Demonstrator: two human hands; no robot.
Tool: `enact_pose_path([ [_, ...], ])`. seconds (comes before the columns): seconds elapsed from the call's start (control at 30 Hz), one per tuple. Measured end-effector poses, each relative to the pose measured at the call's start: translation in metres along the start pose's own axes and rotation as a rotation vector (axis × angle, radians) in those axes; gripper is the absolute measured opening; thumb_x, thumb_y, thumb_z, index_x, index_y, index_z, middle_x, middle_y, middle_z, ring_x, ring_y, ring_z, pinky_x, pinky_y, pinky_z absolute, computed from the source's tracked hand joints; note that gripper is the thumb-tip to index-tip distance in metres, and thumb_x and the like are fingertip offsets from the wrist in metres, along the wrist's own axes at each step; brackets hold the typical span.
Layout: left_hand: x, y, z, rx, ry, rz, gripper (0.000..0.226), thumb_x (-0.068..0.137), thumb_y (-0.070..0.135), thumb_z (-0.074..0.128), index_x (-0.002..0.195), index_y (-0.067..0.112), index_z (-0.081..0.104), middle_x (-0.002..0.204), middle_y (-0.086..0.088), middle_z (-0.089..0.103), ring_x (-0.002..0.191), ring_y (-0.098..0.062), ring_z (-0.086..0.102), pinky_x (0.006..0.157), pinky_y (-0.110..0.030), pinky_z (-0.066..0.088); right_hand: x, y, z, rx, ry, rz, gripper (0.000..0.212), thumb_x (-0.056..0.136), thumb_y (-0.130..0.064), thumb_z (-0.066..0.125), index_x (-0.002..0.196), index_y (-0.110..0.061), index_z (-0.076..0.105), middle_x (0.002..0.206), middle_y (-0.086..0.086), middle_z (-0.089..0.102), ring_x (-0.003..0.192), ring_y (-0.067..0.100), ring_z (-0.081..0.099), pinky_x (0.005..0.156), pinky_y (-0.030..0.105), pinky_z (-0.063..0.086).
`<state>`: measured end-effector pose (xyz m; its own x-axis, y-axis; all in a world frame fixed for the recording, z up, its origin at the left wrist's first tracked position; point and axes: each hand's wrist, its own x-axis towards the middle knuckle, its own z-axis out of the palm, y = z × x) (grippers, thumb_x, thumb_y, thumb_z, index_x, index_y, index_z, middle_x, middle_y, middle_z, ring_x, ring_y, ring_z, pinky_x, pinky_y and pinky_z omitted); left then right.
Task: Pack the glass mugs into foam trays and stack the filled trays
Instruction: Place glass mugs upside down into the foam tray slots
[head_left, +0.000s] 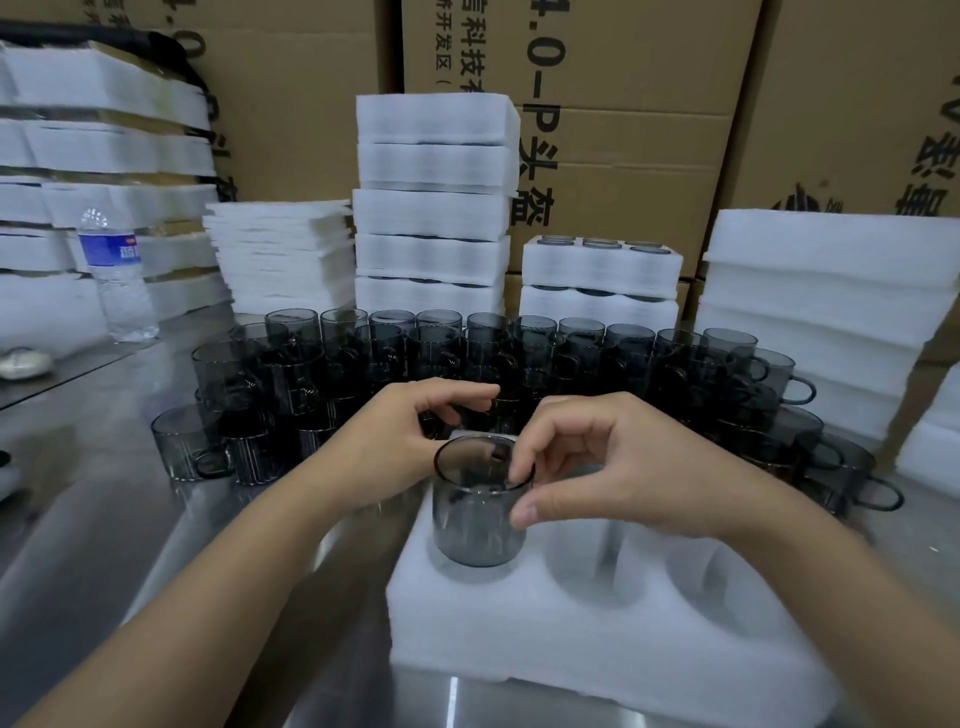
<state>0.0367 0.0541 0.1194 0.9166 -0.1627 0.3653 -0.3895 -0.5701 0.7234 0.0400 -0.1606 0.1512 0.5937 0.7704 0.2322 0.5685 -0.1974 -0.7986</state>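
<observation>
Right grip (597, 467): thumb and fingertips pinched on rim of smoky glass mug (478, 514), kept upright from above so it can be seated in left-end pocket of foam tray (571, 634) at near edge of table (104, 519). Left grip (410, 426) curled over loose mugs (519, 358) behind tray, probably for next pick; whether anything is held cannot be told. Filled trays (431, 213) stacked at far edge.

Counter (104, 493): one open foam tray (597, 639) holding one mug (478, 519); loose mugs (467, 353) in dozens, exact count not possible. Filled trays: one stack of five (434, 208), one stack of two (600, 280). One water bottle (117, 275)
</observation>
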Motion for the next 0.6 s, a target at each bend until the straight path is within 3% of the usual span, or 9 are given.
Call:
enact_pose_path([
  [0.17, 0.0008, -0.0007, 0.0005, -0.062, 0.058, 0.014, 0.042, 0.062, 0.048, 0.070, 0.103, 0.042, 0.066, 0.098, 0.020, 0.071, 0.090, 0.001, 0.062, 0.074, -0.008, 0.044, -0.0006, 0.0004, 0.0037, -0.033, -0.084, -0.014, 0.015, 0.068, -0.017, 0.085, 0.076, -0.021, 0.072, 0.084, 0.001, 0.064, 0.080, 0.024, 0.064, 0.079, 0.041, 0.055],
  [0.33, -0.0014, 0.0019, 0.0023, -0.118, 0.008, 0.009, 0.039, 0.068, 0.053, 0.063, 0.104, 0.038, 0.068, 0.100, 0.018, 0.072, 0.097, 0.003, 0.064, 0.078, -0.009, 0.046, -0.0022, -0.0002, 0.0000, -0.016, -0.128, -0.026, 0.009, 0.070, -0.020, 0.080, 0.073, -0.021, 0.072, 0.082, 0.004, 0.062, 0.076, 0.022, 0.061, 0.080, 0.043, 0.052],
  [0.47, -0.0027, 0.0023, 0.0002, -0.102, -0.083, 0.013, 0.046, 0.073, 0.053, 0.067, 0.113, 0.030, 0.068, 0.107, 0.013, 0.071, 0.105, -0.003, 0.063, 0.092, -0.022, 0.048, -0.0019, 0.0005, -0.0029, 0.093, -0.071, -0.069, 0.006, 0.073, -0.019, 0.077, 0.075, -0.021, 0.072, 0.077, -0.001, 0.066, 0.074, 0.013, 0.059, 0.073, 0.032, 0.050],
  [0.6, -0.0033, 0.0042, 0.0012, -0.097, -0.127, 0.017, 0.036, 0.070, 0.047, 0.070, 0.104, 0.038, 0.070, 0.104, 0.016, 0.071, 0.101, -0.002, 0.064, 0.088, -0.019, 0.048, 0.0024, 0.0083, -0.0021, 0.066, 0.093, -0.033, 0.006, 0.084, -0.016, 0.070, 0.088, -0.021, 0.072, 0.078, 0.005, 0.066, 0.070, 0.009, 0.058, 0.066, 0.023, 0.050],
])
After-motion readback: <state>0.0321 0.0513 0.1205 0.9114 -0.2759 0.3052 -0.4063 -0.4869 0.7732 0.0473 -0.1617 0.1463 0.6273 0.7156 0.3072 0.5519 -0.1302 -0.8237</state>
